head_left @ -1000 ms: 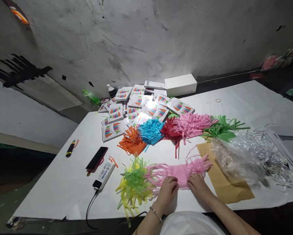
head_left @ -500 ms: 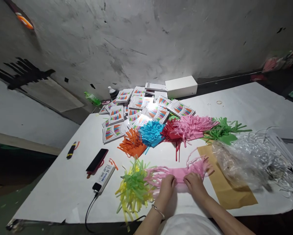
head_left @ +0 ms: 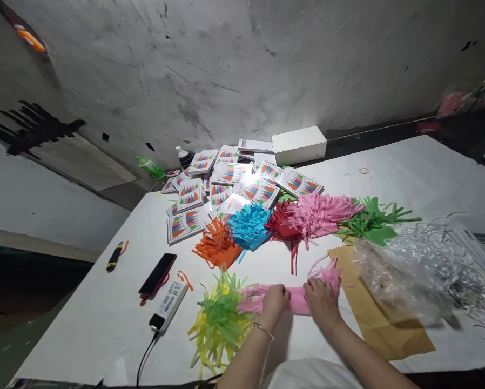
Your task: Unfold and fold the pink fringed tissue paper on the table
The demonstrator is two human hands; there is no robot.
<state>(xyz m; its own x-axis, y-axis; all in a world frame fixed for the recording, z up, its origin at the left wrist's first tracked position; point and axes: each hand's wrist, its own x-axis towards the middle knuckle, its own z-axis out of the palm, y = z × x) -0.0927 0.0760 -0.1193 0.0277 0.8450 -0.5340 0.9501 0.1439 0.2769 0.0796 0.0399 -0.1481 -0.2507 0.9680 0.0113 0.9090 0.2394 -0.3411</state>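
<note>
Your left hand (head_left: 277, 299) and right hand (head_left: 321, 302) pinch the pink, fringed tissue-paper sheet (head_left: 298, 301) at lower centre, apparently folding it; your next move likely needs even pressure.

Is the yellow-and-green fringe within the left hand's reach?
Probably yes: the fringe lies near the left hand, with only pink strips between, though that hand is on the pink sheet.

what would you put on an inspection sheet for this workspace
Surface: table, covered in white.
Job's things: pink fringed sheet, beside a green-and-yellow fringed bundle.
Clutter: phone, white box, clear plastic bag, printed packs.
Hands: left hand and right hand both on the pink fringed sheet.
Cables: black cable at the near end of a white labelled device.
Surroundings: scuffed grey wall behind.
</note>
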